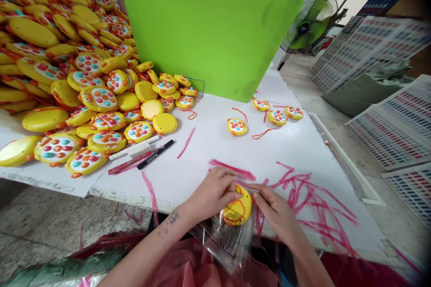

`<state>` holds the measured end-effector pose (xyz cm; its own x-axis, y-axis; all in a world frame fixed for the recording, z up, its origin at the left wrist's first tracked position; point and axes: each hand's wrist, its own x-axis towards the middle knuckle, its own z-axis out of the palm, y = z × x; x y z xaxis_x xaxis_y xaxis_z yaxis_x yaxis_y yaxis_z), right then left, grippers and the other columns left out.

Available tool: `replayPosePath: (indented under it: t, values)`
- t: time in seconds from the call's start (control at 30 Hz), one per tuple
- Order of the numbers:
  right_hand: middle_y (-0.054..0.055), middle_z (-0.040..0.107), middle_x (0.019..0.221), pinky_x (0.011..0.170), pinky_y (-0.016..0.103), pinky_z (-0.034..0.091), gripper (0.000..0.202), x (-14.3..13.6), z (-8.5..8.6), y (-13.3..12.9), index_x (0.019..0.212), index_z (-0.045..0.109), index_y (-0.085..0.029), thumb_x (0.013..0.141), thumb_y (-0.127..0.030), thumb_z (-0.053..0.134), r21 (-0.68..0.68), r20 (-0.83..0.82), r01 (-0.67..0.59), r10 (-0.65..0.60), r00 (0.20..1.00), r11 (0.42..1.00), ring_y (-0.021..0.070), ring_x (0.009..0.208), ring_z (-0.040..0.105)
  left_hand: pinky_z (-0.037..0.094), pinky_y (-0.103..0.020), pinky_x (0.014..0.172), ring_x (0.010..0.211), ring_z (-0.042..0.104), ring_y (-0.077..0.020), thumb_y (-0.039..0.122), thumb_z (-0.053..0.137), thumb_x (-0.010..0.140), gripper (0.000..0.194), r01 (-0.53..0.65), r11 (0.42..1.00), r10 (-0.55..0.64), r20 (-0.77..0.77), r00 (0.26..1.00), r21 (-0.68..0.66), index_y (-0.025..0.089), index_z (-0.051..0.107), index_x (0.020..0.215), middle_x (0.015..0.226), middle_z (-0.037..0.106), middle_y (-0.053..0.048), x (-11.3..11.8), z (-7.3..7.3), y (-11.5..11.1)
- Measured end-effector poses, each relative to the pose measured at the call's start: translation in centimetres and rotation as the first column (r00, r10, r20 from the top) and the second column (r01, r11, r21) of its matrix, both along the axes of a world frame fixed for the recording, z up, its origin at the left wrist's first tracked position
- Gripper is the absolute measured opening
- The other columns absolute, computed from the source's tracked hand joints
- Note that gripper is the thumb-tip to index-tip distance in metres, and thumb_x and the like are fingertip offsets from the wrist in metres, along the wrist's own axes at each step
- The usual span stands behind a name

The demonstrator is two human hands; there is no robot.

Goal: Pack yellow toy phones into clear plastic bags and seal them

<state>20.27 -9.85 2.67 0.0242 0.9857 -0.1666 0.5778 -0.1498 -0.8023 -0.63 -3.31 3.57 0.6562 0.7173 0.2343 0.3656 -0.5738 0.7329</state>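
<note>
A yellow toy (237, 208) with an orange cord is between my hands at the table's front edge, plain side up. A clear plastic bag (225, 238) with dark print hangs below it and covers its lower part. My left hand (215, 189) is closed at the toy's upper left, fingers curled over it. My right hand (271, 204) pinches at the toy's right edge with thumb and forefinger; whether they grip the bag's edge or a pink strip there is too small to tell.
Many yellow toys (101, 98) are heaped at the left. A green panel (208, 27) stands at the back. Pink strips (313, 202) lie at the right, a black marker (155, 154) at the left, and several toys (237, 126) further back.
</note>
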Motion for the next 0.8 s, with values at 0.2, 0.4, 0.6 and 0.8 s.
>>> replayPosePath:
  t: [0.2, 0.4, 0.6, 0.8]
  values:
    - [0.003, 0.07, 0.091, 0.074, 0.032, 0.049, 0.031, -1.1, -0.2, 0.4, 0.111, 0.062, -0.025, 0.092, -0.036, 0.041, 0.072, 0.043, 0.01, -0.013, 0.999, 0.997, 0.0218, 0.083, 0.064, 0.045, -0.03, 0.08, 0.09, 0.058, -0.0192, 0.026, 0.056, 0.088, 0.013, 0.009, 0.998, -0.013, -0.056, 0.998, -0.068, 0.018, 0.055, 0.078, 0.091, 0.065, -0.004, 0.7, -0.1, 0.7]
    - [0.001, 0.068, 0.076, 0.064, 0.03, 0.049, 0.032, -1.9, -0.5, 0.6, 0.115, 0.06, -0.023, 0.091, -0.038, 0.045, 0.193, -0.049, 0.228, -0.223, 0.974, 0.954, 0.0194, 0.069, 0.062, 0.038, -0.024, 0.057, 0.062, 0.056, -0.0147, 0.03, 0.048, 0.093, 0.013, -0.044, 0.982, 0.028, -0.09, 0.996, -0.183, 0.019, 0.053, 0.089, 0.071, 0.062, 0.001, 1.2, 0.7, 0.1]
    - [0.003, 0.068, 0.088, 0.07, 0.029, 0.05, 0.03, -2.7, 0.1, 1.1, 0.112, 0.061, -0.023, 0.09, -0.039, 0.048, 0.233, -0.18, 0.255, -0.217, 0.96, 0.938, 0.0174, 0.076, 0.062, 0.044, -0.035, 0.086, 0.093, 0.058, -0.0208, 0.034, 0.056, 0.089, 0.016, -0.134, 0.991, 0.135, -0.032, 0.99, 0.019, 0.019, 0.06, 0.092, 0.093, 0.065, -0.004, 0.6, 0.7, -0.6]
    - [0.003, 0.068, 0.081, 0.066, 0.029, 0.051, 0.03, -2.8, 0.5, 0.9, 0.11, 0.062, -0.022, 0.089, -0.039, 0.051, 0.25, -0.248, 0.266, -0.204, 0.947, 0.931, 0.0177, 0.071, 0.064, 0.034, -0.047, 0.107, 0.13, 0.039, -0.0245, 0.025, 0.052, 0.091, 0.046, -0.351, 0.936, 0.352, 0.14, 0.925, -0.034, 0.019, 0.038, 0.134, 0.138, 0.044, -0.014, -0.2, -0.7, -1.5]
